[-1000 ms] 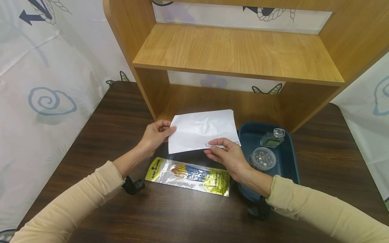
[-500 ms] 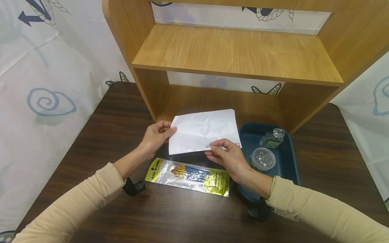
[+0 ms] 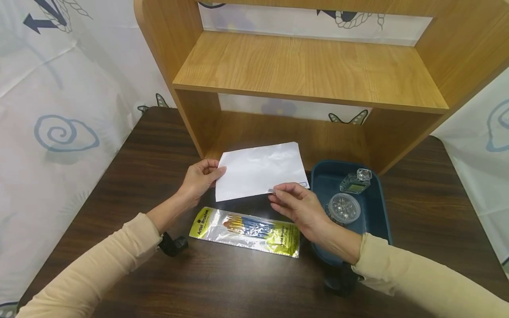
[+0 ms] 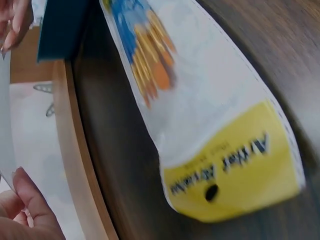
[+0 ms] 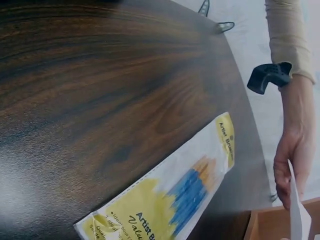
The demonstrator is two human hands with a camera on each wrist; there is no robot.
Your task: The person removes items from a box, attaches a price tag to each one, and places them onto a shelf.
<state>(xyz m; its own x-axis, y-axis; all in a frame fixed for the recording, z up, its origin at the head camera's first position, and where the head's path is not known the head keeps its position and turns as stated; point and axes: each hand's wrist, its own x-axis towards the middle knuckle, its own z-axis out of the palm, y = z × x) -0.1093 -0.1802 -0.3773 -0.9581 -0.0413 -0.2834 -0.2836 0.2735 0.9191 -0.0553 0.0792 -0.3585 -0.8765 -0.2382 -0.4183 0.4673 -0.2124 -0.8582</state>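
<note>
A white sheet of paper [image 3: 258, 172] is held up over the table before the shelf. My left hand [image 3: 200, 179] pinches its left edge, thumb on top. At the lower right edge my right hand [image 3: 302, 207] pinches with thumb and forefinger. A small grey strip shows at these fingertips, too small to tell whether it is printed on the sheet. Below the sheet lies a clear and yellow packet of artist brushes [image 3: 246, 232]. In the left wrist view the paper [image 4: 5, 115] is seen nearly edge-on, as is the paper [image 5: 299, 215] in the right wrist view.
A wooden shelf unit [image 3: 310, 70] stands at the back of the dark table [image 3: 238, 282]. To the right, partly behind my right forearm, sits a blue tray [image 3: 330, 176]. It holds a glass bottle [image 3: 355, 182] and a round clear container of small metallic pieces [image 3: 344, 208].
Over the last half second the sheet and my left hand have shifted slightly left. My right hand has stayed nearly in place. The brush packet and tray have not moved.
</note>
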